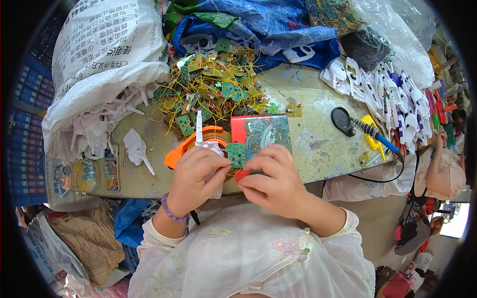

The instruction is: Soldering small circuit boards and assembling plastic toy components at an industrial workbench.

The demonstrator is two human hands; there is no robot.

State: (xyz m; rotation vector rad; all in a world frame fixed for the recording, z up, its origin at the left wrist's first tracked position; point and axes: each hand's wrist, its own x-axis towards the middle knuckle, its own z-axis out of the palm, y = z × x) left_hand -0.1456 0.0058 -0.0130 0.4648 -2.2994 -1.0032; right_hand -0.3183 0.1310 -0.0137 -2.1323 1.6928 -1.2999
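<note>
Fingers point(212, 163) of the left hand point(195, 175): pinched on a white plastic part point(199, 133), its long narrow arm pointing away from the body. Right hand point(276, 180): thumb and fingers bent, tips close together at the right side of a green circuit board point(236, 155); can't tell if they grip the board or a wire. Board sits between both hands, face up, left edge right against the white plastic part.

Rest, big to small. Worktable point(313, 131), grey-green top, worn. White woven sack point(112, 42) at far left, mouth toward the person, pale plastic pieces spilling out. Blue sheeting point(278, 25) along the far side. Heap of circuit boards point(213, 82) with yellow wires, beyond the hands. White plastic pile point(392, 102) on the right, some with purple strips. Flat case point(268, 130), red on the left and patterned on the right, just beyond the board, partly overlapped by it in view. Orange plastic holder point(175, 157) just left of the board, partly behind the left hand. Soldering iron point(387, 143), blue handle, at right, near a yellow stand point(370, 132). Black disc point(342, 121) left of its metal coil. Single loose white piece point(135, 147) near the sack.
</note>
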